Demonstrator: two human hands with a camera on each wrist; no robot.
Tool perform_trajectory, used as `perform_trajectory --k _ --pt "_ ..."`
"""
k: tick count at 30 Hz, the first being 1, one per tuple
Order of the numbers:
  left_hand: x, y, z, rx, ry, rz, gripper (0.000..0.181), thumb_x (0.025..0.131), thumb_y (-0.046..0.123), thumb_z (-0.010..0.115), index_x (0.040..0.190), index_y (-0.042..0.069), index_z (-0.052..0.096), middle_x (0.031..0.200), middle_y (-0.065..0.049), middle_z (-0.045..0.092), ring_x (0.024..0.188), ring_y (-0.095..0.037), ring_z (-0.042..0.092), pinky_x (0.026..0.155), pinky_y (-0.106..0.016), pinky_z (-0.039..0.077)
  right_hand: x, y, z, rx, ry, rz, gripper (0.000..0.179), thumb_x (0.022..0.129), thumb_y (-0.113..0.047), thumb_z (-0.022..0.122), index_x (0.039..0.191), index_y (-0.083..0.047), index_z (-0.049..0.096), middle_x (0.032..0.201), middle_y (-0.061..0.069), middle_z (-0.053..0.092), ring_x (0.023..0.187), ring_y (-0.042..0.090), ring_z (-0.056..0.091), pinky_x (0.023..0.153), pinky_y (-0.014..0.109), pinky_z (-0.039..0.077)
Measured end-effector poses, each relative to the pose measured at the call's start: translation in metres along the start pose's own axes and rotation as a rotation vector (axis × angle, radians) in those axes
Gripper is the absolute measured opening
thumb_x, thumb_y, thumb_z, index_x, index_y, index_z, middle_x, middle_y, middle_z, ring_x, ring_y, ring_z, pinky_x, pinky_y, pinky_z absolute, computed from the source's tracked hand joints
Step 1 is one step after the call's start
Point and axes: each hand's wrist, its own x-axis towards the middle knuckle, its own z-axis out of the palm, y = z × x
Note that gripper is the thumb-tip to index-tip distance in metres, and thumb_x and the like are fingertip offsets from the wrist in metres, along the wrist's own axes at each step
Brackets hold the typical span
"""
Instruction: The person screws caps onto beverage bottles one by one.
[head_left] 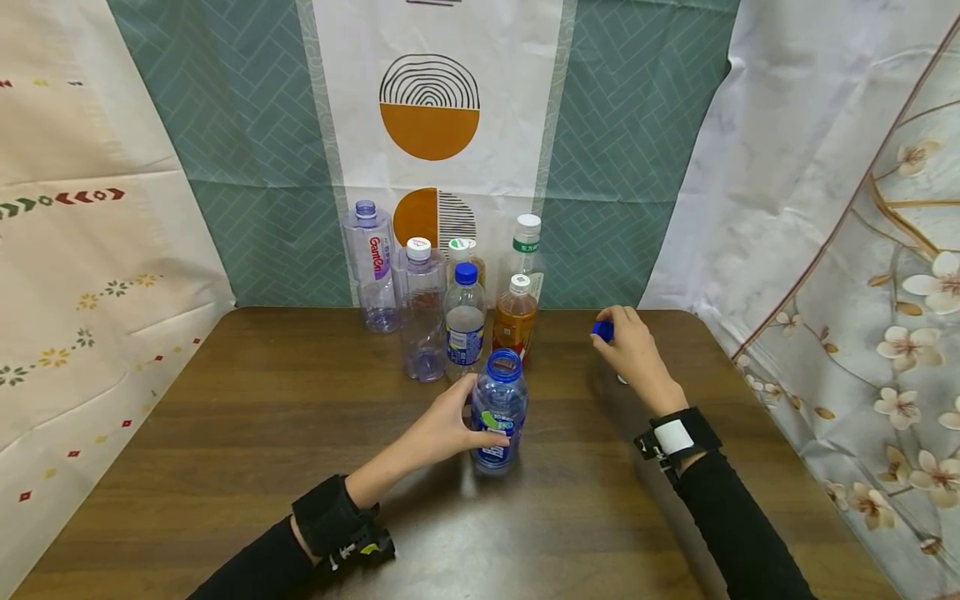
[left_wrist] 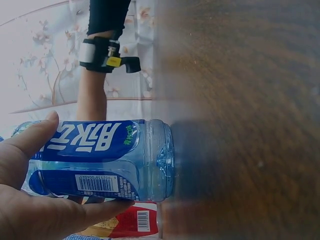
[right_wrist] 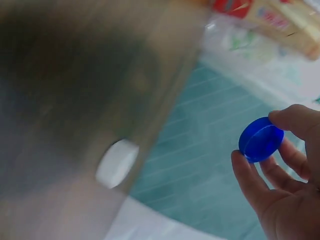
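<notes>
My left hand point(head_left: 442, 423) grips a clear blue-tinted plastic bottle point(head_left: 501, 408), its thumb and fingers on either side of the blue label. The bottle stands upright on the table with its mouth uncapped. In the left wrist view the label's barcode point(left_wrist: 97, 183) faces the camera. Over the table's back right, my right hand point(head_left: 634, 346) pinches a blue bottle cap point(right_wrist: 261, 139) between thumb and fingertips, its hollow side showing in the right wrist view. A white cap point(right_wrist: 117, 163) lies on the table below that hand.
Several bottles stand grouped behind the left hand: an uncapped tall clear one point(head_left: 381, 283), a white-capped clear one point(head_left: 423, 321), a blue-capped one point(head_left: 465, 321) and an amber one point(head_left: 514, 321). A patterned green cloth point(head_left: 637, 167) hangs behind the wooden table point(head_left: 300, 467).
</notes>
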Motion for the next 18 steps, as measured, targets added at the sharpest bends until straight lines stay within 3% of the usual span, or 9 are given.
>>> perform_trajectory --k 5,13,18 --pt "0.001 0.001 0.000 0.011 -0.002 -0.003 0.083 0.080 0.026 0.089 0.146 0.006 0.042 0.140 -0.012 0.057 0.130 -0.031 0.056 0.110 -0.053 0.045 -0.007 -0.032 -0.007 0.063 0.038 -0.037 0.033 0.093 -0.007 0.073 0.120 0.006 0.058 0.117 0.027 0.056 0.101 0.040 0.062 0.084 0.051 0.058" --pt "0.001 0.001 0.000 0.012 0.001 0.003 0.083 0.080 0.025 0.089 0.145 0.006 0.042 0.140 -0.012 0.057 0.130 -0.031 0.056 0.110 -0.052 0.045 -0.017 -0.078 -0.019 0.135 0.149 -0.165 0.033 0.090 -0.005 0.077 0.118 0.001 0.063 0.117 0.021 0.057 0.102 0.034 0.061 0.082 0.049 0.059" --pt "0.000 0.002 0.000 0.008 -0.001 -0.002 0.084 0.080 0.025 0.089 0.146 0.006 0.042 0.141 -0.013 0.057 0.130 -0.031 0.056 0.109 -0.053 0.045 -0.025 -0.105 -0.026 0.227 0.192 -0.221 0.034 0.087 -0.002 0.079 0.117 0.001 0.062 0.118 0.018 0.055 0.102 0.028 0.063 0.087 0.044 0.059"
